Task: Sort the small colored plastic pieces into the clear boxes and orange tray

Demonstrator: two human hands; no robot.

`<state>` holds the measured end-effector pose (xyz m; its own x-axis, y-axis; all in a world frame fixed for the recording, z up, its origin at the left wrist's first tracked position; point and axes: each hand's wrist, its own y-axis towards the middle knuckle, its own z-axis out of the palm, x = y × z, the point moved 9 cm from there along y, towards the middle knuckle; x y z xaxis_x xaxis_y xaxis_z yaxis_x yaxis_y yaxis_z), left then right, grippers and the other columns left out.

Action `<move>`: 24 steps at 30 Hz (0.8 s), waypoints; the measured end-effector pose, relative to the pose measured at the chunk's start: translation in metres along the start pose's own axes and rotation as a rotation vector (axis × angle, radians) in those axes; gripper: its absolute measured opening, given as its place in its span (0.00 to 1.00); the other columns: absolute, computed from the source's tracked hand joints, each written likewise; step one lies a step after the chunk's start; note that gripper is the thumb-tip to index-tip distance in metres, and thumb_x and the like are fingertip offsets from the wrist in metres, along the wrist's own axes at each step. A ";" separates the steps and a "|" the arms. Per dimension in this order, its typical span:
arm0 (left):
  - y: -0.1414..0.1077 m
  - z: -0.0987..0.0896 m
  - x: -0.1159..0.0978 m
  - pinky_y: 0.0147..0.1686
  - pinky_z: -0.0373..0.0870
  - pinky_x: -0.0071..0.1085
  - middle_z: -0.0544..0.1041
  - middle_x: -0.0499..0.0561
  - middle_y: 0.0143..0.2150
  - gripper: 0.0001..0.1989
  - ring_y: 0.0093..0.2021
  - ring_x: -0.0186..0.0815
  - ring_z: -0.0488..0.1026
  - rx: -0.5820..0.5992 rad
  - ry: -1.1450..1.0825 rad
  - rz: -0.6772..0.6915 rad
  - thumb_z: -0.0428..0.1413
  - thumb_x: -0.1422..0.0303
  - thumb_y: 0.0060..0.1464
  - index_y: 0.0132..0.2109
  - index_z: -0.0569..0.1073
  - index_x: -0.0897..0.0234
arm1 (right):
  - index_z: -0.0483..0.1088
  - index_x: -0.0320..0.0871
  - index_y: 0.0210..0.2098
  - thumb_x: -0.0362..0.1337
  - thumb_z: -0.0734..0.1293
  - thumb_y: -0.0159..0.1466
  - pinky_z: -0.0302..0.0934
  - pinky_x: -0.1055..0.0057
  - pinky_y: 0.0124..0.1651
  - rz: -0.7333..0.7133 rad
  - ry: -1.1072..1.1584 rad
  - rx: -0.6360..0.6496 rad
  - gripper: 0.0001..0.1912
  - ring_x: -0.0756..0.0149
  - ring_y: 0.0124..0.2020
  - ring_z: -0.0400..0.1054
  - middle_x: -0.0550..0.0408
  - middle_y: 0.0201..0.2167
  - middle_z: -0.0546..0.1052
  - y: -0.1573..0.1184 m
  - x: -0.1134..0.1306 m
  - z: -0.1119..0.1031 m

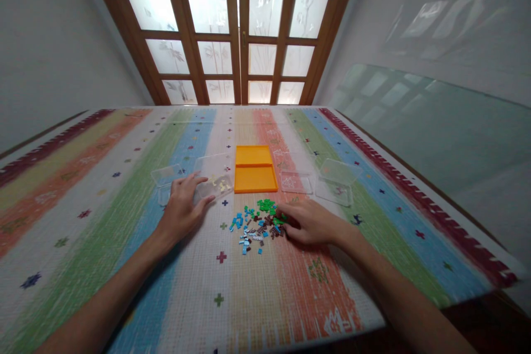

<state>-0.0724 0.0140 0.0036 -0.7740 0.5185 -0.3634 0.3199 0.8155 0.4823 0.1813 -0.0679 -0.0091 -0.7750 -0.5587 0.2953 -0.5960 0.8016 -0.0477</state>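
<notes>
A loose pile of small toy bricks (258, 223) in green, blue, brown and grey lies on the tablecloth. At the pile's right edge, my right hand (305, 221) is closed, its fingertips down among the green and brown bricks. Whether a brick is between those fingers is hidden. My left hand (185, 204) rests at a clear plastic box (203, 191), thumb and fingers spread apart around its left side. Several pale yellow pieces (223, 185) lie inside that box. Just behind the pile stands an open orange case (256, 191) with two shallow halves.
More clear plastic boxes with open lids stand to the right, one box (296, 182) beside the orange case and another box (334, 192) farther out. Another clear box (164, 194) is left of my left hand. A striped tablecloth (199, 287) covers the table.
</notes>
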 end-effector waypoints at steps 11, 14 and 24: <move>0.001 0.018 0.009 0.61 0.62 0.68 0.75 0.67 0.59 0.19 0.66 0.64 0.62 0.007 0.124 0.065 0.53 0.55 0.64 0.49 0.79 0.64 | 0.69 0.44 0.40 0.33 0.63 0.64 0.51 0.67 0.34 -0.002 -0.010 -0.021 0.05 0.64 0.31 0.67 0.51 0.33 0.77 -0.001 -0.002 0.002; 0.000 0.018 0.009 0.62 0.60 0.68 0.75 0.68 0.59 0.19 0.67 0.65 0.61 0.019 0.147 0.056 0.51 0.56 0.64 0.47 0.80 0.64 | 0.69 0.43 0.40 0.32 0.63 0.64 0.51 0.67 0.34 -0.006 -0.005 -0.018 0.06 0.64 0.30 0.66 0.52 0.32 0.77 -0.001 -0.001 0.001; 0.001 0.003 0.004 0.65 0.58 0.65 0.78 0.64 0.54 0.15 0.66 0.61 0.63 -0.042 0.151 0.036 0.52 0.61 0.62 0.35 0.80 0.63 | 0.73 0.43 0.36 0.34 0.66 0.64 0.54 0.69 0.35 0.041 0.054 -0.054 0.03 0.65 0.32 0.67 0.52 0.32 0.77 -0.003 -0.015 -0.007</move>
<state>-0.0738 0.0180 0.0002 -0.8367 0.5000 -0.2234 0.3278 0.7840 0.5271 0.1967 -0.0606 -0.0071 -0.7854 -0.5141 0.3448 -0.5505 0.8348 -0.0093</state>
